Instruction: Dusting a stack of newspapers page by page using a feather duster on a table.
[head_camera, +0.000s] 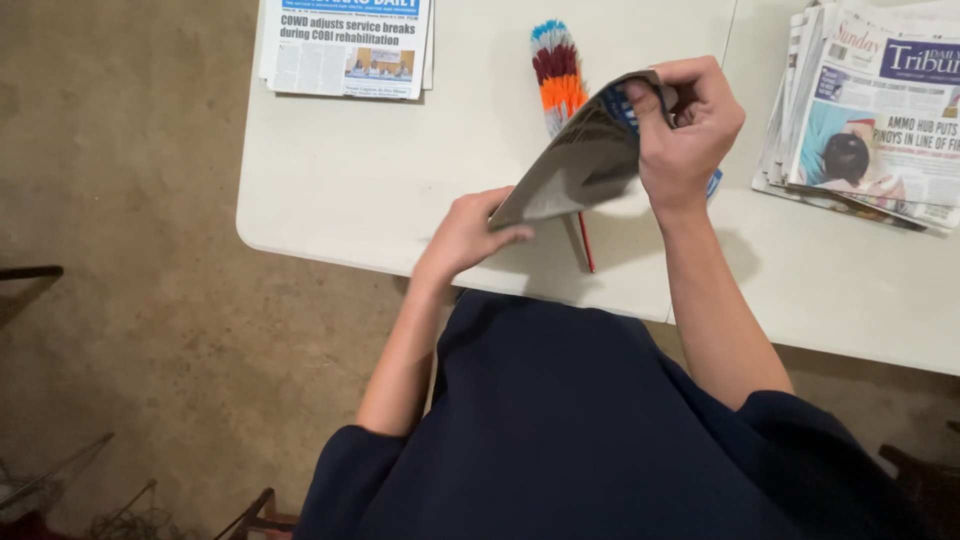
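- The folded newspaper (583, 160) is held up in the air over the white table (400, 190), between both hands.
- It bends in a curve, and its underside looks grey and shadowy. A bit of blue print shows near the top edge.
- The right hand (688, 125) is curled tight around the top end of the paper, pinching it.
- The left hand (468, 232) holds the low corner of the paper, with the thumb pressed on the edge and fingers under it.
- A feather duster (560, 75) lies on the table right behind the paper. It has blue, dark red, orange and white bands and a thin red handle. The paper hides the middle of it.
- A single newspaper (345, 45) lies flat at the far left of the table, well apart from the hands.
- A stack of newspapers (870, 120) sits at the right side of the table, near the right hand.
- The person wears a dark blue shirt (580, 430).
- The floor (120, 200) is brown and rough.
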